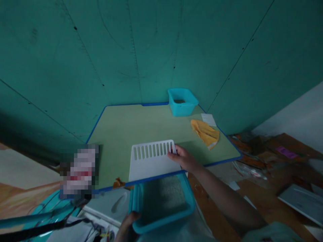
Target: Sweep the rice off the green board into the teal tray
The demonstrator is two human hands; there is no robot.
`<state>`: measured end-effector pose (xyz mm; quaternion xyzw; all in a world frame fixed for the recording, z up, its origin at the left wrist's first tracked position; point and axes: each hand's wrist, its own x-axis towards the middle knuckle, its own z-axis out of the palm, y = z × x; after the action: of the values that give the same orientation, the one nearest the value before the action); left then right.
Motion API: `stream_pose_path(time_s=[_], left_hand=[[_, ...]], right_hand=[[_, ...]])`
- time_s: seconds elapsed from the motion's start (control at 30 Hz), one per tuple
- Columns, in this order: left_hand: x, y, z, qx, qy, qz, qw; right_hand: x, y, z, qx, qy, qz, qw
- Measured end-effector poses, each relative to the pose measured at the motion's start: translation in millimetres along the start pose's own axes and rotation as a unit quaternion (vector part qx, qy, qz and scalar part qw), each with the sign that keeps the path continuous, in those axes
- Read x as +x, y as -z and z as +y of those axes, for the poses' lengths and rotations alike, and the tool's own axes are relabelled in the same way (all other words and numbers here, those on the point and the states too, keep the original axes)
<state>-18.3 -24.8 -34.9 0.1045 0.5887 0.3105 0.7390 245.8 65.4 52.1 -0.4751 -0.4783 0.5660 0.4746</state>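
A white plastic panel [153, 168] with a row of slots along its far side is at the table's front edge. My right hand [183, 158] grips its right side, fingers closed around the edge by the last slot. Below the table edge is a turquoise plastic tub [191, 201], with a greyish, grainy-looking layer inside. My left hand [130, 223] is closed on the tub's near left rim; part of that hand is hidden or dark.
The pale green table [121, 124] has blue edging. At its far right stand a smaller turquoise bin [183, 109], a yellow cloth [205, 132] and a white sheet [208, 119]. A pixelated object [82, 171] is at the left corner. Cardboard and litter [272, 151] cover the right floor.
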Motion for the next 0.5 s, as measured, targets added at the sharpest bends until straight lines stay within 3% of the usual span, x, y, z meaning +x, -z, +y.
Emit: stream_pose_path(time_s=[0.13,0.23,0.5], left_hand=[[10,-7.2,15,0.025,0.016,-0.021,0.999],[10,-14.6,20,0.036,0.014,-0.045,0.998],[3,-30.1,0,0.026,-0.026,-0.122,0.992]], right_hand=[[-8,5,-5,0.057,-0.016,0.004,0.998],[-17,16,-8,0.098,-0.022,0.041,0.994],[-49,76,-26,0.143,0.047,0.267,0.952]])
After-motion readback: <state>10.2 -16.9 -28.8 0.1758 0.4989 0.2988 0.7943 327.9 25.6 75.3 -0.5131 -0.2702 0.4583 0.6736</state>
